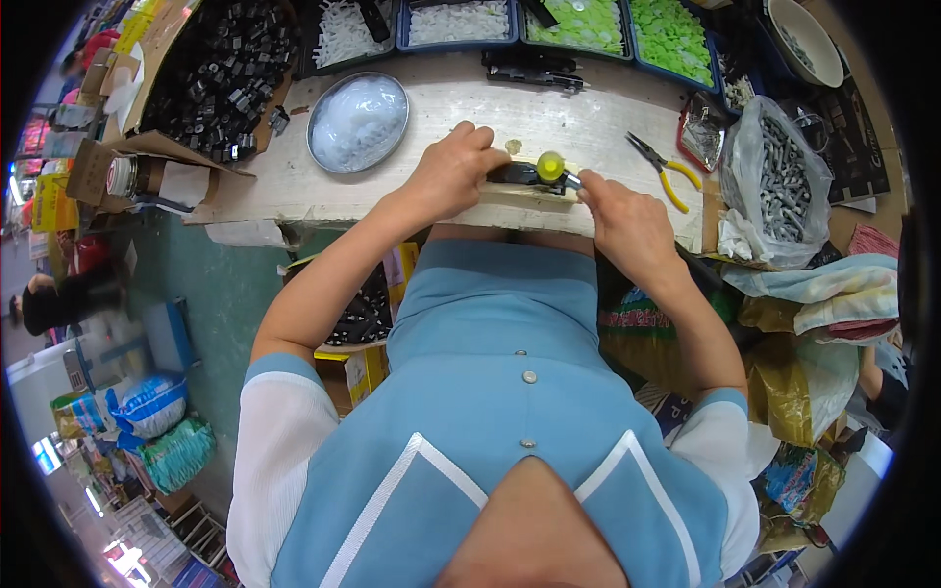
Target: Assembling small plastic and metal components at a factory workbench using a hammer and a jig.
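At the near edge of the white worktable, a black elongated part (514, 173) lies on a narrow light-coloured strip. My left hand (453, 174) is closed on its left end, thumb and fingers pinching it. Over its right end sits a round, yellow-green knob (551, 166). My right hand (632, 227) is closed around a short, silvery metal piece (572, 181) right beside the knob; whether the two are joined I cannot tell. Pliers with yellow handles (667, 171) lie apart from my right hand, their jaws pointing away to the left.
Trays of white pieces (461, 22) and green pieces (673, 39) line the back. A metal bowl (405, 116) stands left, near a carton of black parts (230, 78). More black parts (534, 73) lie behind my hands. Right is a plastic bag of grey metal parts (781, 181).
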`<state>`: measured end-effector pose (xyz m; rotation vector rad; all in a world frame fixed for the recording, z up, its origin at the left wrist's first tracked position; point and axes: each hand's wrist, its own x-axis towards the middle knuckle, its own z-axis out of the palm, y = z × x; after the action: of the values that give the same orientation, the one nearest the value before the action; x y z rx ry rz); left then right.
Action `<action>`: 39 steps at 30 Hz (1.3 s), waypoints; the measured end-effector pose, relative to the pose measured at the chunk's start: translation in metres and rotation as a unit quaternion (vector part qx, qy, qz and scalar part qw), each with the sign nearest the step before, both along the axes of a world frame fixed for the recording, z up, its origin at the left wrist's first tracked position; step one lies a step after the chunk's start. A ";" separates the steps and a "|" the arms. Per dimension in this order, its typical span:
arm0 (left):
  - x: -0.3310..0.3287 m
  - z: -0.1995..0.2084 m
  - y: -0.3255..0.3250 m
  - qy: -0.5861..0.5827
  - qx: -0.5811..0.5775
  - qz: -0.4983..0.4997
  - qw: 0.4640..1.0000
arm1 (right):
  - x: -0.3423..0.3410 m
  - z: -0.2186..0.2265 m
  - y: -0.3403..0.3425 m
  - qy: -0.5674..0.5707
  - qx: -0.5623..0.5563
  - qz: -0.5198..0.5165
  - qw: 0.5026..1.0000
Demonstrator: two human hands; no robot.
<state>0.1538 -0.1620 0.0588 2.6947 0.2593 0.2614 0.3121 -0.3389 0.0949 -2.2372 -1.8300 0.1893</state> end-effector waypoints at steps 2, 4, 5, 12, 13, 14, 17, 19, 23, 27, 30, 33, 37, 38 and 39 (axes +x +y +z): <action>0.001 -0.003 0.004 -0.027 -0.038 0.031 0.998 | -0.006 0.005 0.003 0.024 0.025 -0.004 0.999; 0.000 -0.003 0.002 -0.034 -0.061 0.049 0.996 | -0.017 0.009 0.009 0.098 0.195 0.002 0.976; 0.001 -0.002 0.002 -0.043 -0.083 0.059 0.994 | -0.021 0.005 0.011 0.103 0.181 0.014 0.978; -0.010 -0.016 -0.012 -0.170 -0.079 0.106 0.977 | -0.017 0.010 0.035 0.164 0.112 -0.032 0.980; -0.012 -0.020 -0.014 -0.169 -0.080 0.111 0.976 | -0.014 0.009 0.039 0.137 0.097 -0.028 0.985; -0.012 -0.022 -0.014 -0.172 -0.069 0.115 0.976 | -0.013 -0.001 0.044 0.108 0.031 -0.019 0.993; -0.014 -0.022 -0.019 -0.169 -0.038 0.127 0.977 | -0.008 -0.005 0.054 0.084 -0.067 -0.021 0.994; -0.016 -0.023 -0.027 -0.161 -0.018 0.137 0.977 | 0.006 -0.008 0.063 0.144 -0.084 0.010 0.986; -0.012 -0.031 -0.055 -0.263 0.056 0.125 0.955 | 0.010 0.007 0.066 0.152 -0.042 -0.049 0.986; -0.005 -0.046 -0.074 -0.247 0.054 0.089 0.963 | -0.015 0.006 0.063 0.229 0.134 -0.025 0.964; -0.005 -0.049 -0.072 -0.253 0.054 0.084 0.962 | -0.022 0.001 0.073 0.101 -0.005 0.042 0.994; -0.007 -0.050 -0.074 -0.247 0.049 0.089 0.964 | -0.027 0.008 0.078 0.095 -0.066 0.051 0.992; -0.006 -0.052 -0.073 -0.265 0.054 0.081 0.959 | -0.030 -0.014 0.076 0.099 -0.038 0.036 0.994; -0.005 -0.051 -0.070 -0.275 0.050 0.081 0.957 | -0.027 -0.008 0.081 0.099 -0.070 0.037 0.992; -0.004 -0.050 -0.066 -0.279 0.052 0.079 0.956 | -0.024 -0.008 0.080 0.095 -0.066 0.036 0.993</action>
<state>0.1497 -0.2277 0.0091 2.5687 0.2900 1.0851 0.2883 -0.2585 0.0872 -2.1536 -1.8444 0.5331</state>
